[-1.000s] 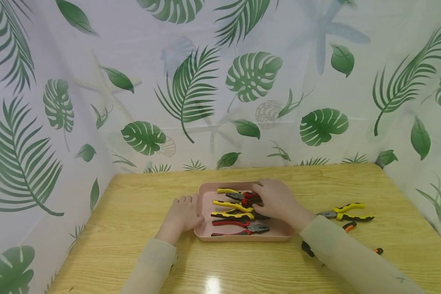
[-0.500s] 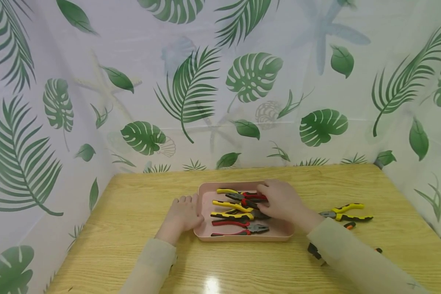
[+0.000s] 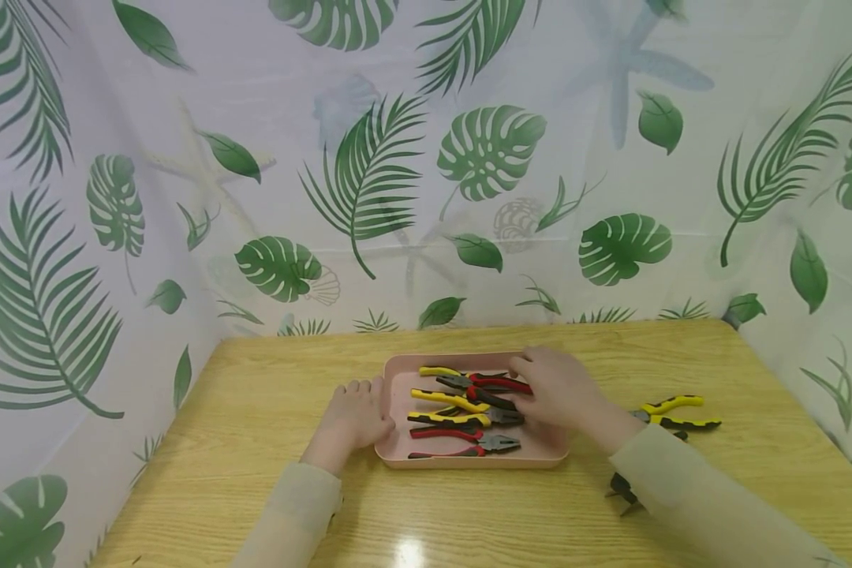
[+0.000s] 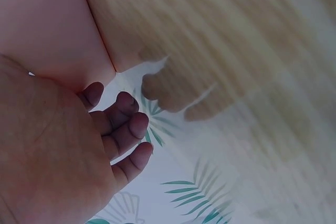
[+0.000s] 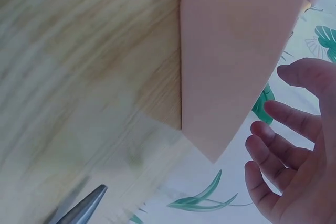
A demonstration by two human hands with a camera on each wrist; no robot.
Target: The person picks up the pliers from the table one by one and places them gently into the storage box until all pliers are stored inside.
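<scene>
A pink tray (image 3: 396, 380) on the wooden table holds several pliers, among them a red-handled pair (image 3: 502, 384) at the back, a yellow-handled pair (image 3: 449, 398) and a red pair (image 3: 461, 442) at the front. My left hand (image 3: 355, 414) rests on the table against the tray's left rim, fingers loosely bent and holding nothing. My right hand (image 3: 559, 390) hovers over the tray's right end, just right of the red-handled pair. In the right wrist view the right hand (image 5: 294, 145) has spread, empty fingers beside the tray (image 5: 236, 51). In the left wrist view the left hand (image 4: 121, 129) sits by the tray's wall (image 4: 47, 24).
Yellow-and-black pliers (image 3: 674, 412) lie on the table right of the tray. A dark pair (image 3: 621, 491) shows partly under my right sleeve. A metal plier tip (image 5: 84, 208) shows in the right wrist view. Leaf-printed curtains wall the table at the back and both sides.
My right hand has slid rightward off the pliers in the tray, uncovering the red-handled pair at the back. The left hand has not moved.
</scene>
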